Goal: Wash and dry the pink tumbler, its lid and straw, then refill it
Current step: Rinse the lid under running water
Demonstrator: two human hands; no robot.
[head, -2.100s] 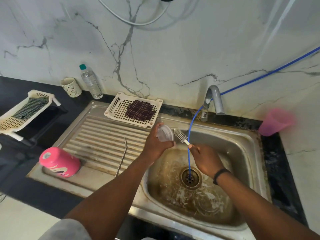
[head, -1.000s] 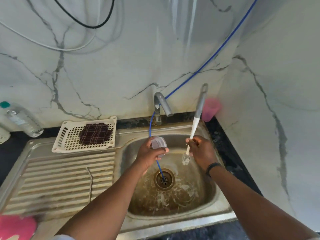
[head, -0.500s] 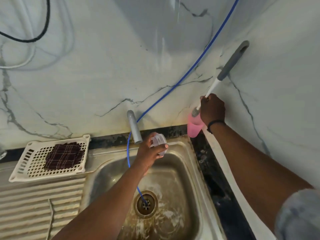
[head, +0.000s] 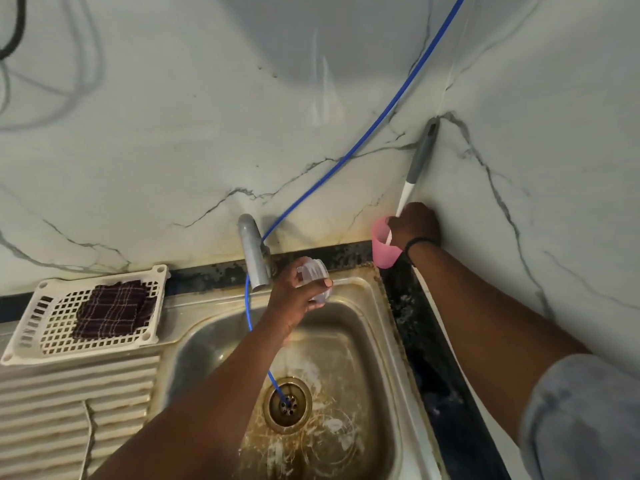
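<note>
Left grip [head: 294,299] curled round clear lid [head: 313,277] over sink [head: 377,341], beside tap [head: 254,252]. Right grip [head: 414,225] holds brush [head: 420,161] in pink cup [head: 382,245] at table corner. Risk: cup tips from brush weight; wet lid slips. Tumbler not visible.

Left hand [head: 294,299] holds the clear lid [head: 313,277] over the sink [head: 377,341], just beside the grey tap [head: 254,254]. Right hand [head: 414,225] grips the brush [head: 420,161] low on its white shaft; brush head inside the pink cup [head: 382,249] at the bench's back right corner. Blue hose [head: 346,155] runs down into the drain [head: 287,403]. White basket [head: 152,282] with checked cloth [head: 110,308] at the drainboard's back edge.
</note>
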